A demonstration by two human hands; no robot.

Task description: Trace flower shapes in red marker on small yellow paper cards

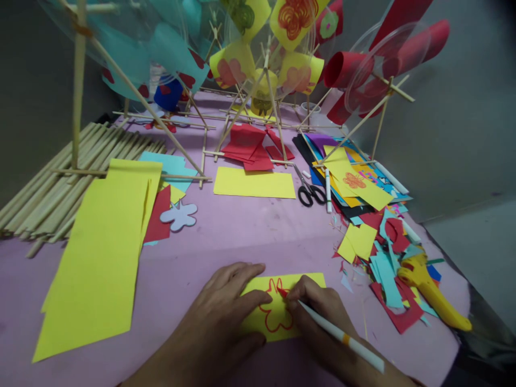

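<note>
A small yellow paper sheet [310,282] lies in front of me on the pink table. On it is a red butterfly outline [278,329]. My right hand [322,317] grips a white marker [342,337] with a red tip, which touches the paper at the top right of the outline. Spread fingers of my left hand [226,312] press flat on the sheet's left side. Farther up the table rests another yellow paper strip [255,183], with black-handled scissors [308,191] beside it and a capped white marker [328,191] to their right.
Wooden sticks [60,188] and large yellow sheets [97,252] lie on the left, near a pale butterfly cutout [179,216]. Paper scraps [387,269] and a yellow glue gun [433,290] are at right. Stick stands with paper pinwheels [264,70] rise at the back.
</note>
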